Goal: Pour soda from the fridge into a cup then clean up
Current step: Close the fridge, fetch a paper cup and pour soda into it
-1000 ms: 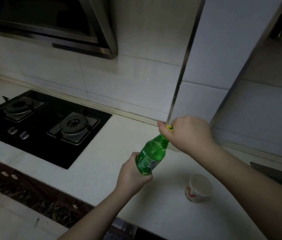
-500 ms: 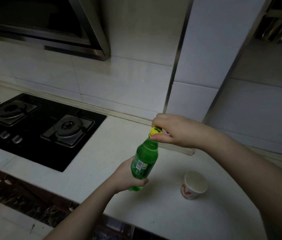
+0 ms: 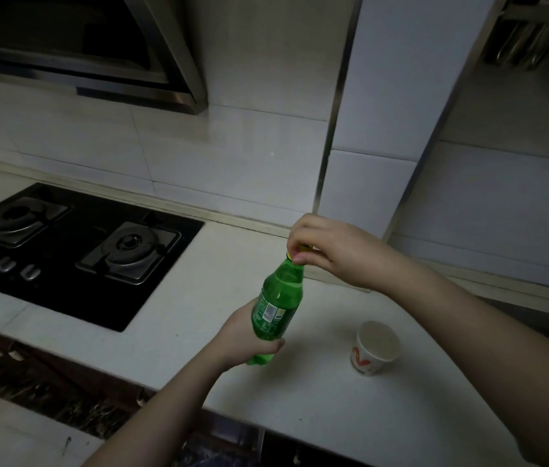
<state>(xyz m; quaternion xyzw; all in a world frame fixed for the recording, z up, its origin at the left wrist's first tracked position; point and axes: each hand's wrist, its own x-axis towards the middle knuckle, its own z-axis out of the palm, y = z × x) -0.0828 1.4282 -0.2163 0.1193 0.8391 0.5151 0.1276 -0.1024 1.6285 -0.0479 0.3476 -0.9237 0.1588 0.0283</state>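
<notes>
A green soda bottle (image 3: 280, 298) stands nearly upright, a little above the white counter (image 3: 179, 318). My left hand (image 3: 243, 335) grips its lower body from the left. My right hand (image 3: 330, 247) comes in from the right, and its fingertips pinch the yellow cap (image 3: 289, 256), which is mostly hidden under the fingers. A white paper cup (image 3: 376, 348) with a red mark stands upright on the counter to the right of the bottle; I cannot tell whether anything is in it.
A black two-burner gas hob (image 3: 74, 251) with two knobs is set into the counter at left, under a range hood (image 3: 81, 52). Tiled wall and a white pillar (image 3: 377, 136) stand behind. The counter's front edge runs diagonally below my left arm.
The bottle has come more upright and lower. My right hand has shifted from a full grasp over the cap to a fingertip pinch on it. The cup has not moved.
</notes>
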